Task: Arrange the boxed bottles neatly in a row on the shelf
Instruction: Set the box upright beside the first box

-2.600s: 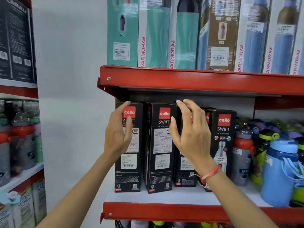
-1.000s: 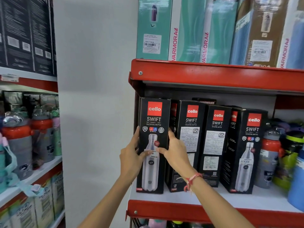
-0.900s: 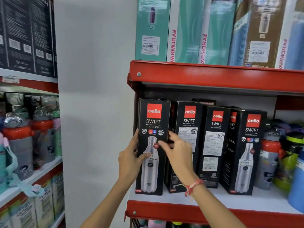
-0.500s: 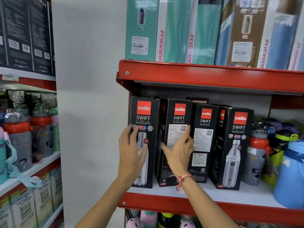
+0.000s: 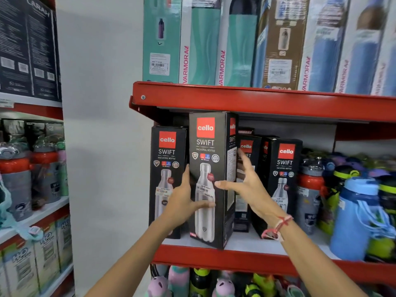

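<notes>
Surroundings: your hands work on the middle red shelf (image 5: 214,257). Beyond your right fingertips, loose bottles crowd the shelf: a grey one with a red collar (image 5: 310,196) just past the last black box, a blue jug (image 5: 355,217) nearer you, and green-lidded ones behind, too blurred to count. The upper shelf lip (image 5: 257,101) sits just above the top of the box you hold. Teal, brown and blue cartons (image 5: 214,43) stand on that upper shelf. Below your wrists, small coloured bottles fill the lower tier.

Hand pose: your left hand (image 5: 184,202) grips the second box (image 5: 209,179), fingers wrapped behind its left edge and the thumb pressed flat on the front, low on the printed bottle. Your right hand (image 5: 246,185) is spread, thumb pointing at the box front, fingers fanned along its right side; whether they touch the cardboard cannot be told. A red thread band (image 5: 276,228) circles the right wrist.

Task item: the held box stands upright, front face toward you, at the front edge of the shelf, forward of its neighbours and taller in view.

Count: four black cello boxes seen. One (image 5: 167,179) just left of your left fingers, one held, one (image 5: 246,183) partly hidden behind your right fingers, one (image 5: 282,179) beyond them. The top of a dark carton peeks up behind them.
</notes>
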Tool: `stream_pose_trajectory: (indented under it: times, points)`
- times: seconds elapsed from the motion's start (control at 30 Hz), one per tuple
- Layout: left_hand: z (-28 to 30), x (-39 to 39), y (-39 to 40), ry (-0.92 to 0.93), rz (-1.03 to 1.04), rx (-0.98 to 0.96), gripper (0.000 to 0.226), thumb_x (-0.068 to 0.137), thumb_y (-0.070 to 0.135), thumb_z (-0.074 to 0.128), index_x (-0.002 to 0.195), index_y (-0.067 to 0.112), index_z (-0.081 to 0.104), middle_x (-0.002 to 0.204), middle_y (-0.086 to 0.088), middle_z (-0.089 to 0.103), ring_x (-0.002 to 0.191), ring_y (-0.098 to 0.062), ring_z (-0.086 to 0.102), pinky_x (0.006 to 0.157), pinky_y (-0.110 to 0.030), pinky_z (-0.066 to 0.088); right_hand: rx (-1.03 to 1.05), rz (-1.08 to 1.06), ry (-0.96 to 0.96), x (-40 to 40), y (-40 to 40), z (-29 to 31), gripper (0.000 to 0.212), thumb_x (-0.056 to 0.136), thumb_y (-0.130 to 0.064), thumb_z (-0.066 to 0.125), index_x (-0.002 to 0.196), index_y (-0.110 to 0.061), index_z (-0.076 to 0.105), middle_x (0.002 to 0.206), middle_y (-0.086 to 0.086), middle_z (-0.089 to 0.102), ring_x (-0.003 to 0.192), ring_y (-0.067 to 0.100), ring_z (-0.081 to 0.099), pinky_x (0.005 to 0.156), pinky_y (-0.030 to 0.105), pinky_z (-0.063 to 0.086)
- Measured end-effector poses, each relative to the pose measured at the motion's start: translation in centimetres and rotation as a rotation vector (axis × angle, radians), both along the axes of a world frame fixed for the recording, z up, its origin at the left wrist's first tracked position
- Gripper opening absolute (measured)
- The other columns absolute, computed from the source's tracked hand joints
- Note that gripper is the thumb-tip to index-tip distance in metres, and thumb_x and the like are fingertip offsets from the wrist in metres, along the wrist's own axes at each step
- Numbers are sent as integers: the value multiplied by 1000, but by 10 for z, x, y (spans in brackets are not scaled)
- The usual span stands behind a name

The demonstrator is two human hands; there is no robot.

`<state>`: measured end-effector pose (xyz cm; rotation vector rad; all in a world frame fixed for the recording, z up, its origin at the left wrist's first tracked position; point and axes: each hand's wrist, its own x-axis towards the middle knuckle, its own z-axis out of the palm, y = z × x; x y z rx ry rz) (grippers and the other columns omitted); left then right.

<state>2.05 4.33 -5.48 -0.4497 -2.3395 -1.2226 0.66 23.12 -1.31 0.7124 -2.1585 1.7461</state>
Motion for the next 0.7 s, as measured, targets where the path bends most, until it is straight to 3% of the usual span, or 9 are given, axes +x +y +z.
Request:
stream_pose_trajectory:
  times: [0.1, 0.2, 0.3, 0.4, 0.47, 0.57, 0.7]
  points:
    - [0, -4, -5, 42, 19, 71, 116, 58, 30, 88, 148, 22, 16, 128, 6, 63, 115, -13, 60, 96, -29, 48, 51, 107, -60, -5, 1, 3, 106, 69, -2, 80, 149, -36, 20, 134, -11, 50, 120, 4, 52, 89, 23, 50]
    - [-7, -9, 17, 71, 147, 41, 115, 61, 22, 87, 149, 24, 13, 115, -1, 70, 100, -17, 66, 82, -26, 50, 112, 160, -139, -19, 14, 4, 103, 75, 3, 73, 149, -38, 16, 138, -17, 47, 112, 14, 62, 84, 46, 57]
    - [-10, -15, 39, 48, 232, 48, 118, 66, 19, 85, 151, 26, 3, 100, -4, 72, 82, -17, 66, 76, -26, 50, 196, 122, -131, -36, 20, 3, 100, 80, 5, 68, 150, -37, 11, 144, -12, 44, 106, 13, 66, 82, 47, 58]
    - [-8, -22, 46, 19, 296, 31, 116, 70, 15, 81, 151, 22, -2, 74, -4, 62, 64, -15, 56, 68, -27, 46, 191, 103, -115, -44, 12, 5, 102, 80, 9, 65, 149, -40, 8, 126, -13, 55, 106, 16, 64, 82, 46, 58]
    - [-9, -27, 50, 14, 330, 9, 114, 72, 12, 79, 151, 20, -4, 68, -11, 59, 66, -24, 60, 71, -35, 51, 191, 78, -110, -48, 9, 2, 103, 80, 7, 65, 149, -42, 6, 121, -15, 56, 108, 17, 64, 83, 43, 57]
    - [-15, -32, 49, 9, 354, -12, 111, 74, 9, 77, 151, 17, -3, 91, -21, 70, 87, -34, 67, 81, -40, 53, 190, 25, -85, -54, 5, -11, 105, 77, 2, 70, 149, -43, 6, 129, -10, 56, 116, 17, 60, 98, 46, 50]
    - [-25, -39, 49, -13, 369, -39, 107, 75, 9, 75, 150, 15, -1, 102, -19, 70, 95, -35, 67, 84, -40, 52, 199, 17, -73, -64, 3, -24, 103, 78, -1, 71, 149, -40, 8, 109, -21, 57, 114, 16, 61, 102, 44, 47]
